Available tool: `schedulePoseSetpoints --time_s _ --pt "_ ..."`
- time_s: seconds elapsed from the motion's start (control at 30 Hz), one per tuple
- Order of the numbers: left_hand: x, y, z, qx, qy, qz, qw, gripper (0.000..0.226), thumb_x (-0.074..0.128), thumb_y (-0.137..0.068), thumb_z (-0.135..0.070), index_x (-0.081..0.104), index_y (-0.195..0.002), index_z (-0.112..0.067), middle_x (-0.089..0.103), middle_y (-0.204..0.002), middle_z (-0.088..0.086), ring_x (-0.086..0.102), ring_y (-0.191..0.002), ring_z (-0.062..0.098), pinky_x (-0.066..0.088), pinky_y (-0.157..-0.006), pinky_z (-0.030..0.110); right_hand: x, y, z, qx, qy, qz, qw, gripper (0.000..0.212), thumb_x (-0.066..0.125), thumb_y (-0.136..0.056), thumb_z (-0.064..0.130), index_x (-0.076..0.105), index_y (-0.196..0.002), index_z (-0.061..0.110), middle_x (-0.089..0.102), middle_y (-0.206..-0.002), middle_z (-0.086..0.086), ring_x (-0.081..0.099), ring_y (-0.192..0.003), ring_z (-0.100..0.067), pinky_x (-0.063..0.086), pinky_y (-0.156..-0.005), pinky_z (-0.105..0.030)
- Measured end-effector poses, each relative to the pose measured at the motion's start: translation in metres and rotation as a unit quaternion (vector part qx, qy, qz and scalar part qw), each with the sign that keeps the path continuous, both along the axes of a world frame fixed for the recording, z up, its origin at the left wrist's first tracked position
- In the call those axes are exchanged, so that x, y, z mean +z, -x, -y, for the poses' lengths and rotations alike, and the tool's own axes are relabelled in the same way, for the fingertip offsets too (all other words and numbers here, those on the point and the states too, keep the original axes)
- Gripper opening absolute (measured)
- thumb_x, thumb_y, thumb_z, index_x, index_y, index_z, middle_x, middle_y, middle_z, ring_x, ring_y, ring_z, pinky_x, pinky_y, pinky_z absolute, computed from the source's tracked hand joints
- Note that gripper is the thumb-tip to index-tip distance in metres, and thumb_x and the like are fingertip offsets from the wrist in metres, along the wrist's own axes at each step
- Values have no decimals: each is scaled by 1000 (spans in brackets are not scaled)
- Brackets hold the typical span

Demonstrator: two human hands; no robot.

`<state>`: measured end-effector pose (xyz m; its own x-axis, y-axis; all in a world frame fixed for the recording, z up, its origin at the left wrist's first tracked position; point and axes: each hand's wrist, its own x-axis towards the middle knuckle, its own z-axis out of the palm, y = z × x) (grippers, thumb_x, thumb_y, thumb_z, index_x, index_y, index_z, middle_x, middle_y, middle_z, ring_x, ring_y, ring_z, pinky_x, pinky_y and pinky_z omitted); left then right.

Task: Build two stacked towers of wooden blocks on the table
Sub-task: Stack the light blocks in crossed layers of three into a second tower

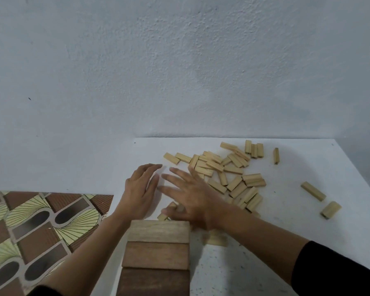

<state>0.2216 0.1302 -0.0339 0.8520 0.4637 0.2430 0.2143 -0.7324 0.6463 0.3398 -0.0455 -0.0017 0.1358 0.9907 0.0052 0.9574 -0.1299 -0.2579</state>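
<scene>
Pale wall is backing a white table (286, 242) where both hands are hovering open, gripping nothing: the left hand (141, 189) flat-fingered, the right hand (192, 199) splayed and blurred over two small blocks (169, 210) lying just beyond the tower (158, 251). The loose pile (229, 174) is sprawling rightward, nearer the right hand, its blocks pointing every way. Patterned floor (41, 231) is showing past the table's left side.

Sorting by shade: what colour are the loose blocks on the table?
The loose blocks are pale tan wood; head view.
</scene>
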Motion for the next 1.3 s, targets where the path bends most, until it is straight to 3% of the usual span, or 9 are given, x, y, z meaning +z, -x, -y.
schedulePoseSetpoints --time_s 0.23,0.37,0.5,0.73,0.83,0.93,1.07,1.2,1.3 --pt "-4 13 10 31 -25 -44 998 60 20 -99 -53 54 -141 -28 53 -140 -8 46 -130 13 34 -104 44 -16 6 -4 20 124 85 989 97 -10 -71 80 6 -159 41 -8 -169 1 -14 -155 -22 -11 -118 -63" --pt "-6 13 10 34 -9 -35 999 56 25 -99 -52 57 -138 -28 56 -135 -8 50 -125 12 34 -101 41 -23 0 2 19 96 83 992 77 -6 -89 70 9 -158 42 1 -169 1 -6 -156 -23 -7 -120 -61" --pt "-10 18 10 -21 -35 -46 998 50 31 -102 -54 59 -136 -31 58 -133 -11 50 -125 8 40 -104 50 -29 -7 20 14 34 61 997 64 2 -104 59 27 -157 34 23 -166 -5 14 -155 -27 8 -121 -62" --pt "-6 20 16 -60 -35 -82 994 62 25 -95 -74 62 -131 -39 58 -132 -12 49 -129 12 35 -106 48 -24 -14 56 -46 60 51 996 58 6 -105 59 8 -159 38 2 -168 5 -4 -155 -15 -6 -124 -51" --pt "-3 14 13 -51 -36 -70 996 51 34 -96 -63 64 -128 -36 59 -129 -11 52 -124 13 39 -101 51 -24 -21 66 -75 36 38 996 60 14 -104 55 29 -157 30 19 -166 1 13 -155 -18 3 -126 -47" --pt "1 9 12 -40 -26 -50 998 50 36 -96 -59 65 -127 -33 59 -127 -10 53 -120 13 41 -97 50 -26 -27 71 -104 -23 24 994 57 27 -102 50 59 -139 19 51 -150 -8 44 -141 -25 29 -120 -47" --pt "6 -5 13 -15 -50 -57 997 59 34 -94 -60 58 -137 -28 51 -142 -4 45 -134 20 30 -99 43 -17 -33 66 -166 -120 5 979 48 38 -100 43 69 -123 16 62 -129 -5 55 -123 -23 47 -102 -47" --pt "6 -27 1 14 -81 -163 983 58 33 -105 -51 24 -159 -31 18 -167 -7 12 -154 13 13 -115 47 -8 -50 55 -240 -127 16 962 49 36 -100 43 61 -133 18 53 -143 -5 41 -137 -23 37 -112 -50" --pt "5 -39 0 -14 -113 -195 974 58 24 -106 -50 14 -161 -32 8 -170 -10 2 -156 10 8 -115 49 -11 -64 52 -246 -39 2 968 58 27 -102 51 37 -153 26 21 -166 -1 12 -154 -22 17 -123 -51"
